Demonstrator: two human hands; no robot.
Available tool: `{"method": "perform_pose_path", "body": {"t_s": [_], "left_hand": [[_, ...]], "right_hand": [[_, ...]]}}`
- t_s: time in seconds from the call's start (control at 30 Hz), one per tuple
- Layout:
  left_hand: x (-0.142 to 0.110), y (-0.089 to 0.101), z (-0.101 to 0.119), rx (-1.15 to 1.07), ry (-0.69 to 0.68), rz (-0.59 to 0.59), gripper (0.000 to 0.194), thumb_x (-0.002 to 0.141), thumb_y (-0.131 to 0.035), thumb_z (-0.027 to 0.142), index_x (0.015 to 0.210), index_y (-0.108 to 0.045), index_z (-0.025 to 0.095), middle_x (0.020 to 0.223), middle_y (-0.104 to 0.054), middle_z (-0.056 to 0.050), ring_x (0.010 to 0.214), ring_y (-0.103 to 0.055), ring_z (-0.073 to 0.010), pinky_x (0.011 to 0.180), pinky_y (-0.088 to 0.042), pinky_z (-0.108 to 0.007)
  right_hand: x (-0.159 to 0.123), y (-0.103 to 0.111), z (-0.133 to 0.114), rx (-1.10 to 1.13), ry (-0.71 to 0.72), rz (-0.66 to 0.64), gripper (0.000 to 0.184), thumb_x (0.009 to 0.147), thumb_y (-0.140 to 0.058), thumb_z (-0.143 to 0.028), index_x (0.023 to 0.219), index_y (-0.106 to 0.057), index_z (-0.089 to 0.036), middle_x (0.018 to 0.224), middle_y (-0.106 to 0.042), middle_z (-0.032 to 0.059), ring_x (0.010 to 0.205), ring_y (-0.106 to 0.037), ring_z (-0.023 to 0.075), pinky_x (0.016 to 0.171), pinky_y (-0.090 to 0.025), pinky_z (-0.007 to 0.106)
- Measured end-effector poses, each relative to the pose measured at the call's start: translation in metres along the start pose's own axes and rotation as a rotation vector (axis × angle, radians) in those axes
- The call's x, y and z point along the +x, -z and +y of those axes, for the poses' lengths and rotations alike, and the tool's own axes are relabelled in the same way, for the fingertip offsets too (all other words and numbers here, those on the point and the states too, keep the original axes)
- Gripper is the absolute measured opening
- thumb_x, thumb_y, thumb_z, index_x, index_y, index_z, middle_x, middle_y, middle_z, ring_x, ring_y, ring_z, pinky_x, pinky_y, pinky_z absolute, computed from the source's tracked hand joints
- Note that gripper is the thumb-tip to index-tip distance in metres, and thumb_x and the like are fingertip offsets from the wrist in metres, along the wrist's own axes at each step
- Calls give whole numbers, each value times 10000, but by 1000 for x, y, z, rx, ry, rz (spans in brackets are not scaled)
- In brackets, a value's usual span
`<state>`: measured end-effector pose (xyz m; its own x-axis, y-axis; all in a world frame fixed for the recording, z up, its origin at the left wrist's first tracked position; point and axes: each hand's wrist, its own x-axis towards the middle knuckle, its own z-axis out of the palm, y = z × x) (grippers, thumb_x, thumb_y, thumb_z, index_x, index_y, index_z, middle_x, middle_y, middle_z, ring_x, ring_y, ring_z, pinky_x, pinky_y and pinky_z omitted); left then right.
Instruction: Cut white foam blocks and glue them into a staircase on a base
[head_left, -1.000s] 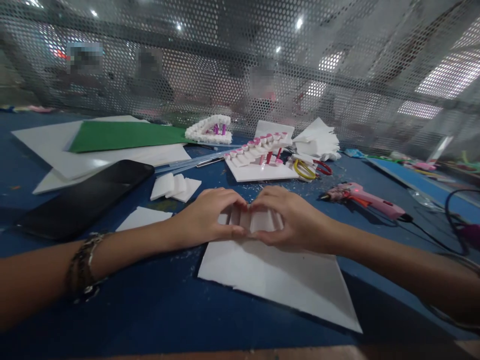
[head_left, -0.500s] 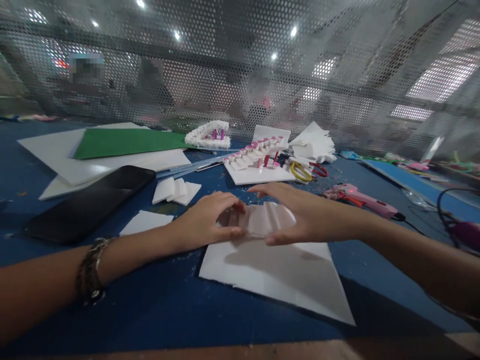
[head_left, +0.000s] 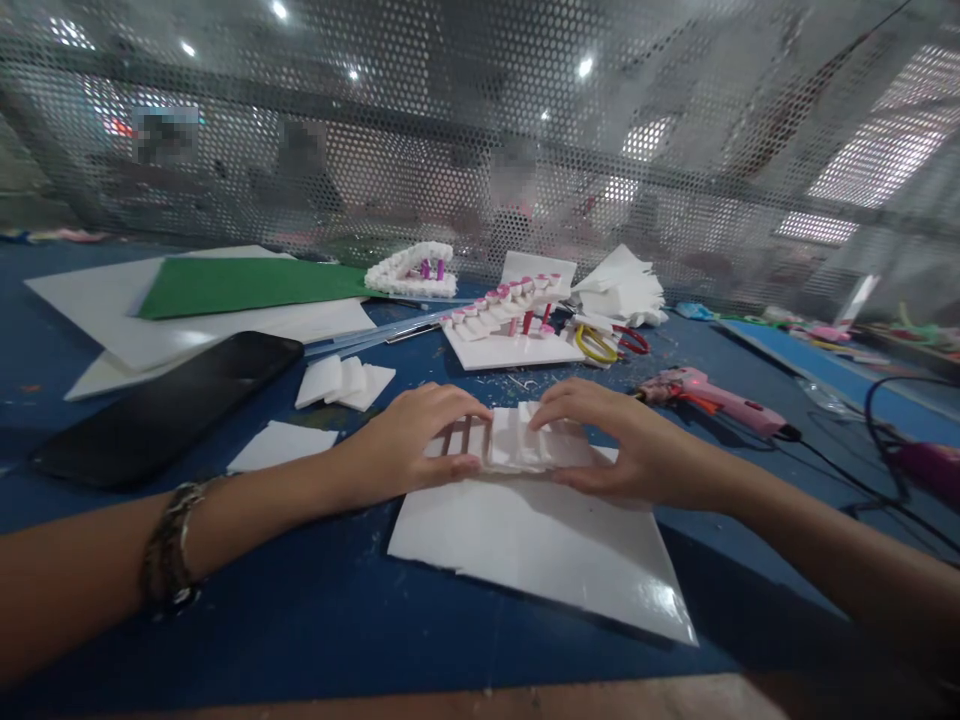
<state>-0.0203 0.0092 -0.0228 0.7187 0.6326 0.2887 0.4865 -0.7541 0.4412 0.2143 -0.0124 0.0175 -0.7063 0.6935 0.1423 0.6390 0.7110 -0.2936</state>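
A row of overlapping white foam pieces (head_left: 506, 442), like small steps, lies at the far part of a white foam board (head_left: 540, 560) in front of me. My left hand (head_left: 420, 440) closes round the row's left end, thumb at the near edge and fingers over the far side. At the right end, my right hand (head_left: 630, 440) has its fingertips on top of the pieces and its thumb along the front. Both palms partly hide the ends. Left of my left hand lie several small white foam pieces (head_left: 346, 382) and a single white piece (head_left: 283, 446).
Behind stand a pink-and-white stepped model (head_left: 510, 325) and a white beaded model (head_left: 411, 272). A pink glue gun (head_left: 720, 398) with its cord lies right, near yellow-handled scissors (head_left: 596, 345). On the left are a black phone-like slab (head_left: 172, 410) and a green sheet (head_left: 255, 287).
My right hand has shifted slightly right, and its fingers have come down onto the foam pieces. The left hand keeps its place at the left end. The view has shifted slightly.
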Motion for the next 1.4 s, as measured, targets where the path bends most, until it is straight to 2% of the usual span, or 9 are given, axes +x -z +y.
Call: {"method": "perform_pose_path", "body": {"t_s": [0.13, 0.4, 0.63, 0.77, 0.93, 1.07, 1.17, 1.4], "left_hand": [[-1, -3, -4, 13, -43, 10, 433, 825, -436, 491, 1162, -471, 222, 1126, -541, -55, 991, -481, -232, 828, -317, -330], [0, -3, -5, 36, -91, 4, 369, 845, -428, 459, 1128, -531, 245, 1136, -519, -54, 989, -468, -214, 840, -295, -315], [-1, -4, -8, 70, -90, 1, 413, 844, -373, 532, 1142, -523, 288, 1142, -511, -39, 997, -468, -216, 836, -290, -322], [-1, -2, -6, 112, -55, -30, 458, 832, -334, 580, 1136, -523, 293, 1143, -520, -36, 992, -482, -222, 841, -290, -340], [1, 2, -1, 101, 20, -79, 498, 812, -341, 606, 1136, -505, 264, 1136, -548, -32, 1018, -487, -233, 869, -295, -357], [0, 2, -2, 110, 90, -51, 518, 786, -395, 605, 1140, -464, 233, 1096, -578, -24, 1011, -509, -238, 981, -162, -442], [-1, 1, -3, 108, 115, -71, 476, 782, -422, 591, 1105, -468, 243, 1114, -575, -9, 1039, -504, -226, 1015, -67, -463], [-3, -1, -3, 100, 103, -4, 436, 781, -417, 584, 1045, -483, 244, 1121, -579, -11, 1029, -513, -218, 1010, -115, -449]], "right_hand": [[1, 4, -3, -14, -19, -7, 280, 709, -599, -252, 982, -553, -207, 992, -530, 73, 919, -506, 181, 811, -407, 342], [2, 3, -5, -4, -41, -38, 245, 716, -590, -282, 950, -581, -210, 987, -515, 69, 891, -507, 169, 780, -405, 324], [-1, -9, 3, 23, 25, 47, 256, 681, -611, -225, 931, -597, -170, 939, -509, 80, 832, -504, 159, 720, -413, 304], [-1, -12, 5, 41, 55, 98, 263, 674, -619, -233, 930, -599, -174, 922, -509, 73, 817, -506, 157, 713, -416, 304], [1, -8, 1, 23, 40, 67, 257, 681, -617, -239, 929, -601, -174, 919, -515, 73, 815, -505, 155, 708, -416, 298], [3, -5, -1, 20, 22, 36, 267, 680, -621, -243, 939, -596, -187, 943, -514, 68, 827, -501, 152, 719, -417, 298], [4, -4, -2, 11, 27, 6, 269, 692, -615, -255, 950, -599, -181, 950, -518, 73, 833, -504, 155, 723, -417, 294], [1, -3, 0, -13, 47, 21, 302, 712, -608, -311, 990, -594, -195, 1025, -529, 84, 904, -518, 178, 773, -417, 310]]}}
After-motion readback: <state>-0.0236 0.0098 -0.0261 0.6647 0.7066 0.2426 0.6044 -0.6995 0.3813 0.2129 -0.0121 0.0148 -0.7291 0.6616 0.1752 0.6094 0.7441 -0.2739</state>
